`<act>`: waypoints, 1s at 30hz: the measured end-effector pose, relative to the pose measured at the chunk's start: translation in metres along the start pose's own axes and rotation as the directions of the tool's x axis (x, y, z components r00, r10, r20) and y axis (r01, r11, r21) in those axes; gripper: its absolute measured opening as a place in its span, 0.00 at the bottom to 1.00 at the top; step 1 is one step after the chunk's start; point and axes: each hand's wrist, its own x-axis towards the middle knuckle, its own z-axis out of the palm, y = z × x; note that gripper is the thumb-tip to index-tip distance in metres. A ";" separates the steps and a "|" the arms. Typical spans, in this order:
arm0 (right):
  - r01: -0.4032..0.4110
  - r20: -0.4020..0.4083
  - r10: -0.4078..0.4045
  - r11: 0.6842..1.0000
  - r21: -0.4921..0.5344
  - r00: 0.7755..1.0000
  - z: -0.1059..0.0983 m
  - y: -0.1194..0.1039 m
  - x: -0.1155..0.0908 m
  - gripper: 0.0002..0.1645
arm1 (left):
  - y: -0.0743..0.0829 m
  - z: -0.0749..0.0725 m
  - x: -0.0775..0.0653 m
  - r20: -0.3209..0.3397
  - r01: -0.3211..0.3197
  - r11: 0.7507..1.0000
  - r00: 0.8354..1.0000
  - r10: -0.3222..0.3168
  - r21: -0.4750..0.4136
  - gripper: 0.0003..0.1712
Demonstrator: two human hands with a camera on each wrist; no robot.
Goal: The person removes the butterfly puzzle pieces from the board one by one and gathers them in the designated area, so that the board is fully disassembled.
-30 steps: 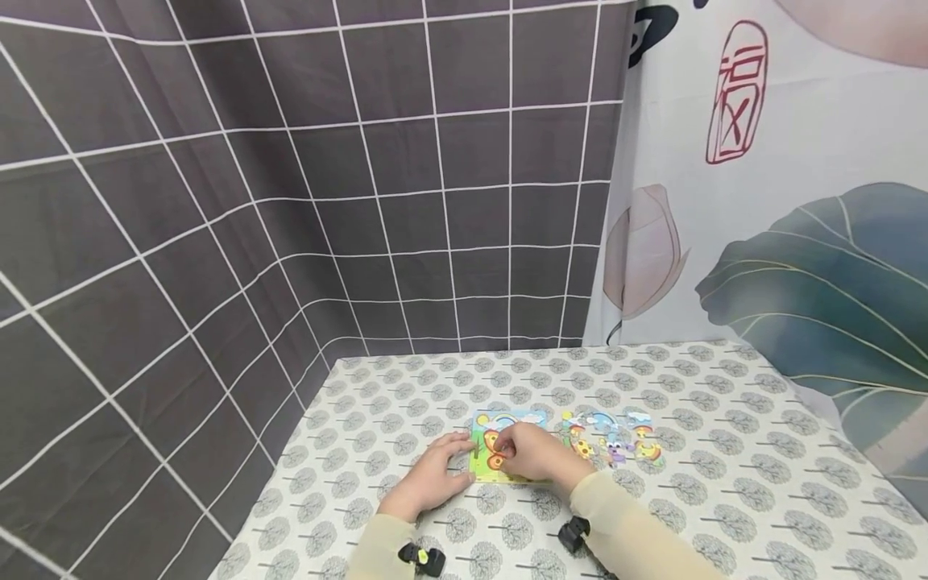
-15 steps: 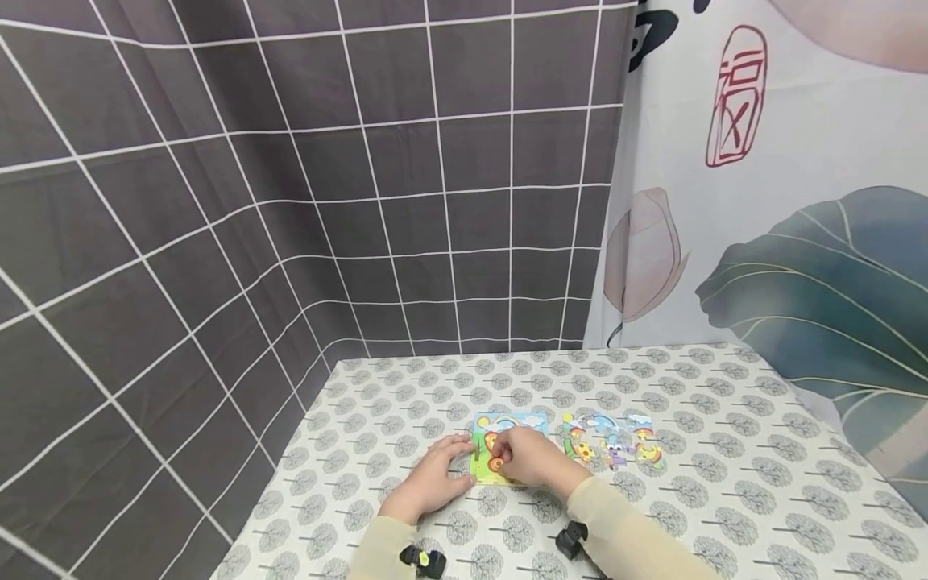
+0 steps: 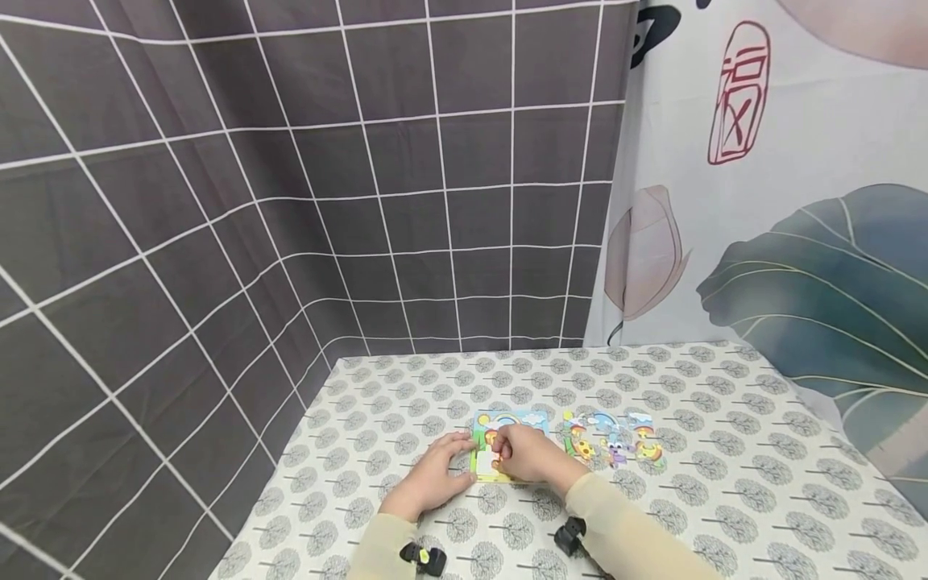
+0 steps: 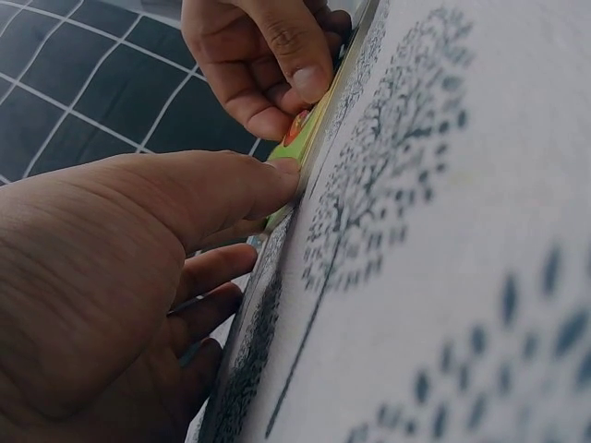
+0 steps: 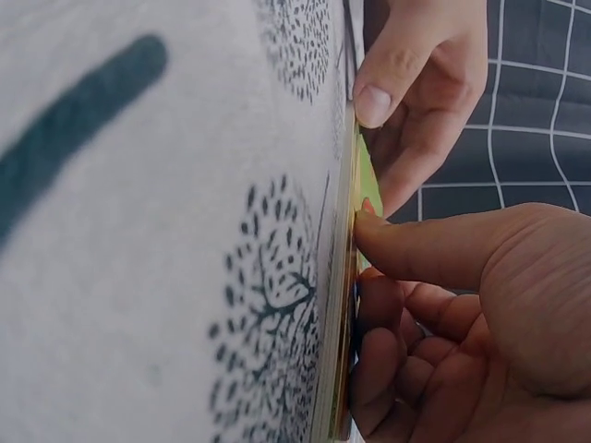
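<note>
I see the right hand (image 3: 531, 453) pinching an orange-and-green piece (image 4: 296, 138) at the puzzle board (image 3: 536, 419) on the bench (image 3: 406, 387); a shallow pinch could drop it, and the board might skid, since the left hand (image 3: 432, 475) only touches its edge, fingers extended. The red seal (image 3: 739, 93) I can't read

Dark white-gridded curtain (image 3: 406, 225) beside a pale leaf-printed curtain (image 3: 783, 201), beyond a tree-patterned cloth (image 3: 761, 519).

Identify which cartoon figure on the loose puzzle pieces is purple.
The middle figure, purple, unlike the mainly yellow left figure and right figure beside it.
</note>
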 end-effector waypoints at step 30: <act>0.039 -0.097 -0.057 0.982 -0.185 0.994 0.001 -0.006 0.002 0.12 | -0.002 0.001 0.000 -0.009 -0.013 1.000 1.000 0.013 0.003 0.31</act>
